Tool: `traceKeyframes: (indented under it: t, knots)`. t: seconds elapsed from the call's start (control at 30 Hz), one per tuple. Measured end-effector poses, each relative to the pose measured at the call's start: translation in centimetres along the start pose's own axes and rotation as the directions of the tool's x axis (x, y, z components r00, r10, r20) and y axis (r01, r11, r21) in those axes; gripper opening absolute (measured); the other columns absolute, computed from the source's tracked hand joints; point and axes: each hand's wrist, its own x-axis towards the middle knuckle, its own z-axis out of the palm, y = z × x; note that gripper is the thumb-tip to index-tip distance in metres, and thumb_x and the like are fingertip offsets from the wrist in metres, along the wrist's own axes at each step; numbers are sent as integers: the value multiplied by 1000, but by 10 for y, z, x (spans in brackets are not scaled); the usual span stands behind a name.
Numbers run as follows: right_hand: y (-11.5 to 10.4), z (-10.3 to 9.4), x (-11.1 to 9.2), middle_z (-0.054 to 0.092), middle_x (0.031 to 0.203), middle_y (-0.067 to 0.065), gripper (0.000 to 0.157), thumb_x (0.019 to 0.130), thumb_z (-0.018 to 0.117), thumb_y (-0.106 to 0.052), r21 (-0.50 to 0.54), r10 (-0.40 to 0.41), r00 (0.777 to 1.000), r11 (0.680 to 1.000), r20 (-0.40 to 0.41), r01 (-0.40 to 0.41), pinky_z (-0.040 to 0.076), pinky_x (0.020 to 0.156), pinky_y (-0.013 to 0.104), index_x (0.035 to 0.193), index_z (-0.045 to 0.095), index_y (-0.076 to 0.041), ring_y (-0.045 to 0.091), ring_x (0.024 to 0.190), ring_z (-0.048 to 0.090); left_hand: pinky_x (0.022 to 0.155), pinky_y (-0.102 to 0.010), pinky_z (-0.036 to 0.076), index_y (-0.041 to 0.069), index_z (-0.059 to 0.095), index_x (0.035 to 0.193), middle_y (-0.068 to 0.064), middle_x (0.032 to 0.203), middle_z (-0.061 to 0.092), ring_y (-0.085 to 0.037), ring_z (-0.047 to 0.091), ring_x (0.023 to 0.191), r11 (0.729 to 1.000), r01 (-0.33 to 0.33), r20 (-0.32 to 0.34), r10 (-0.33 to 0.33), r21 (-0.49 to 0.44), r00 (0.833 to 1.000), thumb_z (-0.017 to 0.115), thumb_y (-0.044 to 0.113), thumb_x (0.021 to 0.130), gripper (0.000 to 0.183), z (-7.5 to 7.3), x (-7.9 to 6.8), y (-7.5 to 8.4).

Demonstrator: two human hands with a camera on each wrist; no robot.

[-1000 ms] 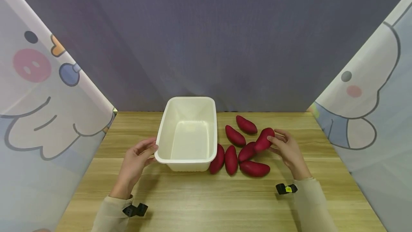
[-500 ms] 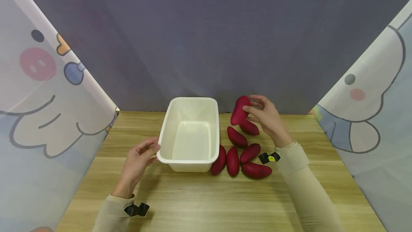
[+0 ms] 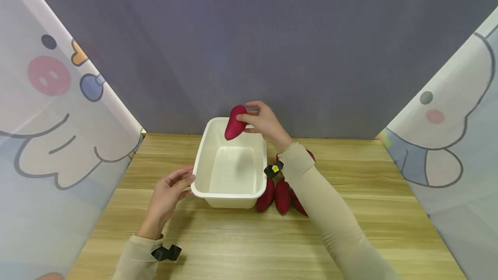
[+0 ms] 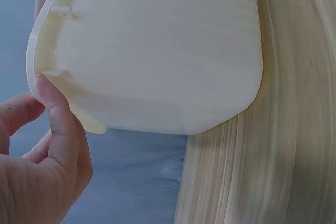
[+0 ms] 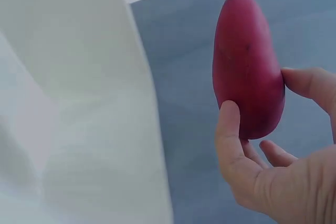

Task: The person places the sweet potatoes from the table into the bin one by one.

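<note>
A red-skinned sweet potato (image 3: 235, 123) is pinched between the thumb and fingers of my right hand (image 3: 265, 123), raised over the far part of a white plastic tub (image 3: 229, 202). In the right wrist view the sweet potato (image 5: 247, 61) stands nearly upright in the fingers, with the tub's pale wall (image 5: 105, 103) to its left. My left hand (image 3: 168, 193) grips the tub's rim at its near left corner. Up close in the left wrist view, fingertips and thumb of the left hand (image 4: 50, 166) pinch that rim from both sides. The tub's visible inside floor is bare.
More sweet potatoes (image 3: 282, 196) lie on the wooden table (image 3: 241, 245) against the tub's right side, several partly hidden by the right sleeve (image 3: 330, 211). A grey fabric wall (image 3: 330, 55) rises behind the tub. Cartoon-printed panels (image 3: 428, 141) flank the table.
My right hand has lifted the sweet potato from the group on the right and carried it left to over the tub. The left hand stays on the rim.
</note>
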Motion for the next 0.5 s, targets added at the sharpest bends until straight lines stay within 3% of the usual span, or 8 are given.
traceKeyframes:
  t: [0.27,0.5]
  knots:
    - [29,33,23,59,124,18,62,88,75,-12,-47,139,990,989,17,-139,57,87,50,139,42,-1,29,96,67,77,-29,60,-4,57,137,-8,118,62,-20,65,99,1000,2,-4,-2,-20,1000,74,19,94,51,3,0,0]
    - [52,44,27,59,117,16,63,87,76,-13,-187,198,980,963,18,-192,60,80,44,139,43,0,27,101,64,76,-30,60,-5,57,136,-5,115,64,-21,64,101,999,-3,-14,3,-42,1000,74,15,94,49,6,-4,-1]
